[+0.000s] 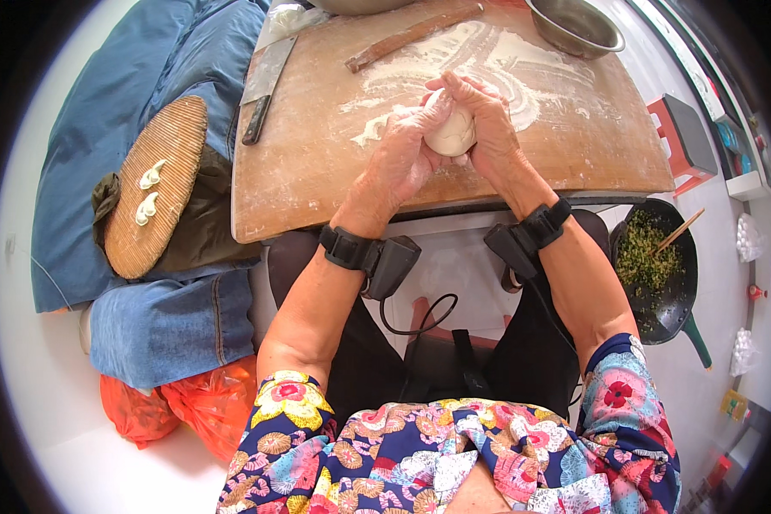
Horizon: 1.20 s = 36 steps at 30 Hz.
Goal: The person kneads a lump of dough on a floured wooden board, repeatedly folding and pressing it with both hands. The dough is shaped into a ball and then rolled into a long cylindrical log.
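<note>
A smooth, pale ball of dough (453, 133) is cupped between my two hands above the front part of a wooden board (302, 173). My left hand (412, 138) grips it from the left, with the thumb over its upper side. From the right, my right hand (485, 109) wraps around it, fingers meeting near the far side. Both hands are dusted with flour. White flour (520, 70) is spread in streaks on the board beyond them. A wooden rolling pin (414, 37) lies slanted behind the flour.
A cleaver (266, 80) lies at the board's left edge. A metal bowl (575, 27) stands back right. On the left, a ribbed round tray (157, 193) holds two dumplings (149, 191). Right of my legs, a wok (655, 270) contains chopped green filling and chopsticks (681, 228). A stool (684, 141) stands beyond.
</note>
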Available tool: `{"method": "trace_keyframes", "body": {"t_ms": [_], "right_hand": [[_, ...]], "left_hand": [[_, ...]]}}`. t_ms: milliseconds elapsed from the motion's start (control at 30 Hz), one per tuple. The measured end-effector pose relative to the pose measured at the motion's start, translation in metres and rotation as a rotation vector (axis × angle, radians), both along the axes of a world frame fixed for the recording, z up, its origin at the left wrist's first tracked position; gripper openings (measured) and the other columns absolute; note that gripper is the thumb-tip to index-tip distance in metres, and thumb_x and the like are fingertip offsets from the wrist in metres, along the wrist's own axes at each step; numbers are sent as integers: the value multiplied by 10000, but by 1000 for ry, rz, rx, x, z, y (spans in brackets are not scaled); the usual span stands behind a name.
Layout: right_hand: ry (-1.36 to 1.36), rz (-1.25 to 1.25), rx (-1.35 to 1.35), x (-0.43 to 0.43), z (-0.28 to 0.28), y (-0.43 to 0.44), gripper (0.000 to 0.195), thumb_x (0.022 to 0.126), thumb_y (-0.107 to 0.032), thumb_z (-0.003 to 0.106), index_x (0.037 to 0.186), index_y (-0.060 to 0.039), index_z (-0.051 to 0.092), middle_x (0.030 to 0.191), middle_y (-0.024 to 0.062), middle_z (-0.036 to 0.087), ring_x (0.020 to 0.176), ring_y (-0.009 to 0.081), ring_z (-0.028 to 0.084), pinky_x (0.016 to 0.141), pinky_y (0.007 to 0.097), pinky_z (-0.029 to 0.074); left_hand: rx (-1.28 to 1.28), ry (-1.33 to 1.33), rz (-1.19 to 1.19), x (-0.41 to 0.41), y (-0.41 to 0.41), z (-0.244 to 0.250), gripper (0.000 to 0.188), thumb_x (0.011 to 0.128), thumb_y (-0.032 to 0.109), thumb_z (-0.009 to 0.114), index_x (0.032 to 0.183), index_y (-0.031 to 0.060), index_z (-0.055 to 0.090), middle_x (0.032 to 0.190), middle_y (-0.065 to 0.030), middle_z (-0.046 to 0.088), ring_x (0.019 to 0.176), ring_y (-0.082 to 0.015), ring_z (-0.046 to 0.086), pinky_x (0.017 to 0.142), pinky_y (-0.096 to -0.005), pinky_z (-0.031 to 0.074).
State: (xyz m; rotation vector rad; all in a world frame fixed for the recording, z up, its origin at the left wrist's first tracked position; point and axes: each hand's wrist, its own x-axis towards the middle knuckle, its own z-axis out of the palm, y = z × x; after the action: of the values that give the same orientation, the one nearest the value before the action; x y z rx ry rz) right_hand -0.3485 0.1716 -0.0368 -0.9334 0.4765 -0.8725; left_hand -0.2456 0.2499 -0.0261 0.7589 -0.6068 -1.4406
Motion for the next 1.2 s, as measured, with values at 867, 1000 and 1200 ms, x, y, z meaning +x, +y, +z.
{"method": "trace_keyframes", "body": {"t_ms": [867, 1000, 1200], "right_hand": [[192, -177, -183, -3, 8, -2, 345, 840, -322, 706, 669, -28, 647, 600, 8, 560, 534, 98, 508, 524, 269, 452], [236, -278, -291, -3, 15, 1, 343, 835, -299, 706, 645, -26, 622, 576, 4, 550, 525, 83, 469, 502, 274, 423], [270, -270, -365, -1, 13, -8, 397, 851, -351, 700, 653, -17, 615, 574, 13, 535, 541, 91, 471, 517, 277, 426]], "left_hand": [[17, -169, -153, 0, 6, 4, 382, 965, 299, 568, 1118, -50, 551, 995, -139, 631, 817, -240, 657, 607, -318, 541], [-3, -145, -203, 2, 7, -1, 393, 962, 325, 570, 1072, -52, 580, 936, -146, 643, 793, -239, 658, 601, -307, 531], [-30, -125, -236, 2, 8, -2, 400, 960, 315, 575, 1081, -66, 579, 945, -163, 647, 783, -239, 659, 593, -296, 525]]}}
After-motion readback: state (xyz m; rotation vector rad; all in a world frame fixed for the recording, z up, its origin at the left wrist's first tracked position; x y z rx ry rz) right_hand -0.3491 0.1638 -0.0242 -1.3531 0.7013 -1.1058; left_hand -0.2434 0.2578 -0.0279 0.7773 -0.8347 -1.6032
